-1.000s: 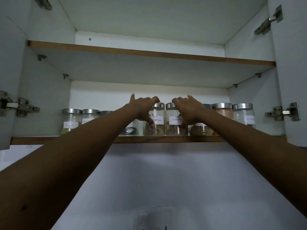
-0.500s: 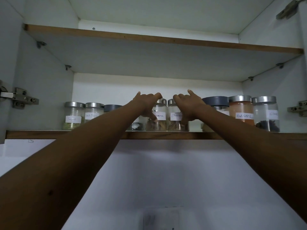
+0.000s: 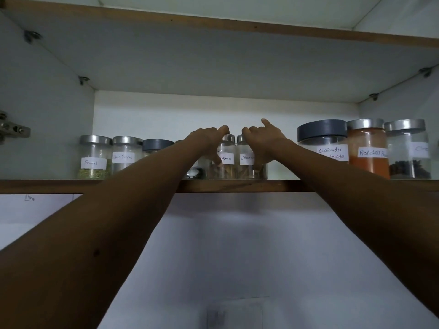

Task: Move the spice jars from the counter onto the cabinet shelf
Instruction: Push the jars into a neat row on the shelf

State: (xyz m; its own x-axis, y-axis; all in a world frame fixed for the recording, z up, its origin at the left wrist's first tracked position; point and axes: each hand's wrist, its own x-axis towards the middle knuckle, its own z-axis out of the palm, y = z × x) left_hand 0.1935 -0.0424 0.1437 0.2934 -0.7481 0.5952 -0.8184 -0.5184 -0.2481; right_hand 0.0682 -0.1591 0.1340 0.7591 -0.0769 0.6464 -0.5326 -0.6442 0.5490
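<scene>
A home kitchen, by the look of it: an open wall cabinet (image 3: 47, 119) with pale inner walls, wood-edged boards and a metal door hinge (image 3: 11, 129) at its left side hangs above a plain white wall (image 3: 237, 245). Along the cabinet shelf (image 3: 237, 185) stands a row of glass spice jars (image 3: 126, 156) with steel or grey lids, each bearing a handwritten paper label, among them the Fennel jar (image 3: 93, 160), the Coriander Powder jar (image 3: 323, 143) and the Red chilli jar (image 3: 368, 150), full of orange-red powder
</scene>
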